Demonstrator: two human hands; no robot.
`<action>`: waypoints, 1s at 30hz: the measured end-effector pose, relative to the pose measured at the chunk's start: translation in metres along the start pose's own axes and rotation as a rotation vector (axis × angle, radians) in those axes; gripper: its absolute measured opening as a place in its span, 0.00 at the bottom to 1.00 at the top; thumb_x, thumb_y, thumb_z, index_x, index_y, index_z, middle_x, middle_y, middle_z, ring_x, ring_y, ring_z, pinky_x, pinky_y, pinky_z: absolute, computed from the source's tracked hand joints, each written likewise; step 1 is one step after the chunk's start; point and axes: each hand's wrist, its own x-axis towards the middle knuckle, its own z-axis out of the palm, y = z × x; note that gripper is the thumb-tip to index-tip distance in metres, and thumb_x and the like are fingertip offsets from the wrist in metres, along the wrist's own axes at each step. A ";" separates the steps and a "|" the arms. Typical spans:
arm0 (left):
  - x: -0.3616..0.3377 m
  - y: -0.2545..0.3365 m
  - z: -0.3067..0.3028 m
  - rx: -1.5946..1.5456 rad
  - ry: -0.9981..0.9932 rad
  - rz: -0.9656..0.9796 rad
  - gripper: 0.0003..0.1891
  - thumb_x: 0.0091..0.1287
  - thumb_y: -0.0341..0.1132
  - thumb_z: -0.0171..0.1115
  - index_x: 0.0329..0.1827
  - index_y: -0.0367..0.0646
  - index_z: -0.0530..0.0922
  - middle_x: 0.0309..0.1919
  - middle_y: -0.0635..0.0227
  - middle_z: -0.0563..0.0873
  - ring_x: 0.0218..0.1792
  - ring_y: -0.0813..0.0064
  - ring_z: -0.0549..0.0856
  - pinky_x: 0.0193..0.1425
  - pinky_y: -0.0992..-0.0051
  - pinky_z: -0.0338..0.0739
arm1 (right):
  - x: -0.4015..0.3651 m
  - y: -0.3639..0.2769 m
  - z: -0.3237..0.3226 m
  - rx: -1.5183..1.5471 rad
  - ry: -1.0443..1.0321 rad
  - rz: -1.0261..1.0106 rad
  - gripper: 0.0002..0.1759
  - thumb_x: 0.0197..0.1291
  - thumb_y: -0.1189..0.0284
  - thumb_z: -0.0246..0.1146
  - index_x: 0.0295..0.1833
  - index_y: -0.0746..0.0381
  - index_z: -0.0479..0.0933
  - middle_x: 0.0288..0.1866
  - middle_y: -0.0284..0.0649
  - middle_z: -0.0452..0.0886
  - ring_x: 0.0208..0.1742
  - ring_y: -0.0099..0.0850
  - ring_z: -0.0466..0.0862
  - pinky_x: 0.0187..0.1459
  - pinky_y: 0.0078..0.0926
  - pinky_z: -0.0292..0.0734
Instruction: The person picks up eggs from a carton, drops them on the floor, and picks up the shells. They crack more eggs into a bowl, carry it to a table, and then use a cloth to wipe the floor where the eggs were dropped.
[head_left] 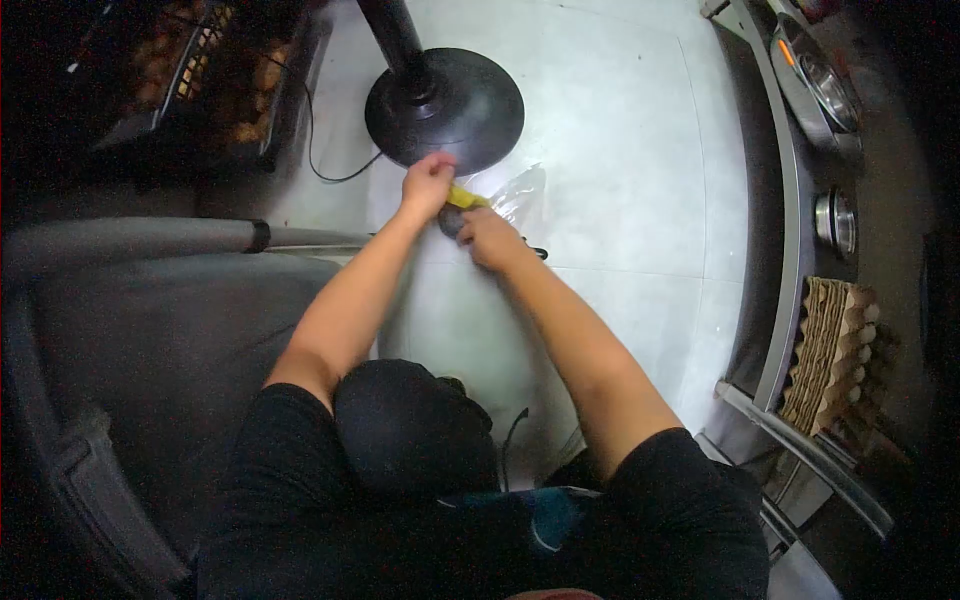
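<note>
My left hand is closed in a pinch, its fingers at the upper left end of a small yellow piece. The yellow piece spans the gap between my two hands; its kind is too blurred to tell. Just below it is a dark grey, rounded thing, partly covered by my right hand. The right fingers are curled together against it, and what they grip is hidden. Beside the right hand lies a sheet or bag of clear plastic. A small black part shows beyond the right wrist.
A black round pedestal base stands on the pale tiled floor beyond my hands. A black cable runs left of it. Dark crates are at upper left, a grey bin at left. Metal bowls and stacked egg trays sit right.
</note>
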 end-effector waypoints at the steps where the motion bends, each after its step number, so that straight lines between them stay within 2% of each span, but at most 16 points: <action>1: -0.001 -0.001 -0.001 0.024 -0.054 0.041 0.08 0.60 0.30 0.57 0.41 0.43 0.80 0.30 0.72 0.80 0.32 0.83 0.75 0.39 0.82 0.70 | 0.000 0.005 -0.010 0.065 -0.065 0.000 0.08 0.43 0.78 0.57 0.30 0.58 0.81 0.42 0.42 0.78 0.47 0.41 0.76 0.50 0.33 0.72; 2: -0.003 -0.002 -0.002 0.047 -0.108 0.080 0.08 0.60 0.31 0.57 0.42 0.43 0.80 0.30 0.72 0.80 0.33 0.83 0.75 0.39 0.82 0.70 | -0.002 0.010 -0.019 0.132 -0.132 0.002 0.08 0.44 0.78 0.56 0.29 0.59 0.81 0.40 0.42 0.79 0.45 0.40 0.78 0.48 0.33 0.73; 3: -0.004 0.000 -0.005 0.111 -0.178 0.048 0.09 0.59 0.31 0.59 0.41 0.42 0.79 0.31 0.71 0.81 0.34 0.83 0.76 0.40 0.80 0.71 | -0.006 0.008 -0.035 0.165 -0.079 -0.064 0.10 0.42 0.81 0.56 0.31 0.61 0.80 0.39 0.43 0.80 0.43 0.41 0.79 0.48 0.32 0.73; 6: -0.009 0.013 -0.013 0.138 -0.413 -0.209 0.10 0.54 0.33 0.61 0.39 0.42 0.81 0.32 0.63 0.83 0.35 0.69 0.82 0.44 0.73 0.75 | -0.017 0.000 -0.075 0.372 0.101 0.033 0.12 0.42 0.82 0.56 0.34 0.61 0.80 0.44 0.43 0.80 0.46 0.41 0.79 0.50 0.30 0.72; 8: -0.005 0.016 -0.007 0.194 -0.237 -0.192 0.12 0.53 0.32 0.62 0.41 0.42 0.80 0.38 0.59 0.82 0.40 0.65 0.81 0.48 0.70 0.74 | -0.018 0.017 -0.084 0.397 0.262 0.082 0.13 0.44 0.84 0.58 0.36 0.61 0.80 0.46 0.43 0.79 0.49 0.39 0.78 0.52 0.28 0.72; 9: -0.005 0.018 -0.003 0.222 -0.148 -0.183 0.13 0.53 0.32 0.63 0.42 0.41 0.80 0.41 0.56 0.81 0.42 0.63 0.81 0.49 0.69 0.74 | -0.016 0.026 -0.091 0.119 0.220 0.195 0.20 0.43 0.84 0.60 0.45 0.58 0.79 0.61 0.44 0.71 0.59 0.41 0.72 0.59 0.29 0.67; 12: -0.008 0.024 0.002 0.540 0.128 0.198 0.19 0.51 0.32 0.66 0.47 0.40 0.76 0.45 0.55 0.78 0.49 0.62 0.77 0.55 0.67 0.70 | -0.021 0.035 -0.097 -0.079 0.302 0.358 0.28 0.43 0.83 0.63 0.54 0.53 0.75 0.69 0.46 0.58 0.67 0.45 0.62 0.65 0.29 0.61; 13: -0.007 0.028 0.002 0.531 0.003 0.288 0.22 0.50 0.32 0.66 0.49 0.40 0.75 0.49 0.54 0.76 0.51 0.60 0.75 0.58 0.66 0.68 | -0.017 0.041 -0.101 -0.079 0.177 0.298 0.38 0.41 0.78 0.67 0.63 0.48 0.67 0.73 0.46 0.48 0.71 0.47 0.53 0.67 0.34 0.56; 15: -0.009 0.033 0.003 0.503 -0.246 0.461 0.27 0.48 0.32 0.68 0.54 0.39 0.72 0.56 0.50 0.72 0.57 0.55 0.71 0.63 0.64 0.64 | -0.009 0.034 -0.112 -0.190 -0.063 0.248 0.45 0.38 0.74 0.71 0.66 0.46 0.62 0.73 0.45 0.47 0.72 0.47 0.51 0.68 0.38 0.55; 18: -0.021 0.044 0.021 0.538 -0.466 0.567 0.36 0.44 0.33 0.70 0.60 0.38 0.68 0.59 0.50 0.69 0.60 0.54 0.69 0.65 0.65 0.62 | 0.001 0.034 -0.109 -0.363 -0.339 0.232 0.56 0.31 0.67 0.75 0.69 0.42 0.54 0.74 0.44 0.47 0.72 0.45 0.50 0.67 0.43 0.53; 19: -0.028 0.069 0.016 0.556 -0.627 0.440 0.43 0.39 0.36 0.74 0.62 0.37 0.64 0.62 0.49 0.67 0.62 0.53 0.66 0.66 0.65 0.61 | 0.003 0.037 -0.106 -0.426 -0.417 0.234 0.59 0.28 0.65 0.77 0.70 0.41 0.52 0.74 0.43 0.46 0.73 0.44 0.50 0.67 0.45 0.53; 22: -0.042 0.056 0.019 0.796 -0.667 0.361 0.52 0.32 0.42 0.78 0.64 0.35 0.61 0.63 0.50 0.65 0.62 0.53 0.66 0.66 0.65 0.62 | -0.015 0.040 -0.097 -0.462 -0.374 0.137 0.64 0.24 0.61 0.78 0.71 0.39 0.48 0.74 0.42 0.46 0.73 0.43 0.50 0.67 0.44 0.52; 25: -0.061 0.048 0.029 0.979 -0.634 0.433 0.58 0.28 0.46 0.79 0.65 0.32 0.57 0.65 0.51 0.61 0.61 0.53 0.66 0.65 0.65 0.63 | -0.035 0.032 -0.099 -0.454 -0.396 0.126 0.65 0.24 0.58 0.78 0.71 0.38 0.48 0.74 0.41 0.46 0.72 0.43 0.51 0.67 0.43 0.53; 28: -0.071 0.043 0.032 1.146 -0.573 0.564 0.58 0.28 0.51 0.79 0.62 0.29 0.58 0.62 0.51 0.65 0.59 0.58 0.68 0.62 0.66 0.65 | -0.051 0.040 -0.090 -0.488 -0.350 0.073 0.63 0.25 0.56 0.77 0.71 0.38 0.47 0.74 0.42 0.47 0.72 0.43 0.53 0.66 0.42 0.54; 30: -0.077 0.044 0.037 1.133 -0.579 0.480 0.59 0.29 0.52 0.78 0.63 0.29 0.57 0.62 0.49 0.63 0.59 0.57 0.67 0.63 0.66 0.64 | -0.061 0.043 -0.082 -0.485 -0.232 0.048 0.61 0.26 0.55 0.76 0.70 0.38 0.50 0.73 0.42 0.50 0.71 0.43 0.55 0.66 0.42 0.55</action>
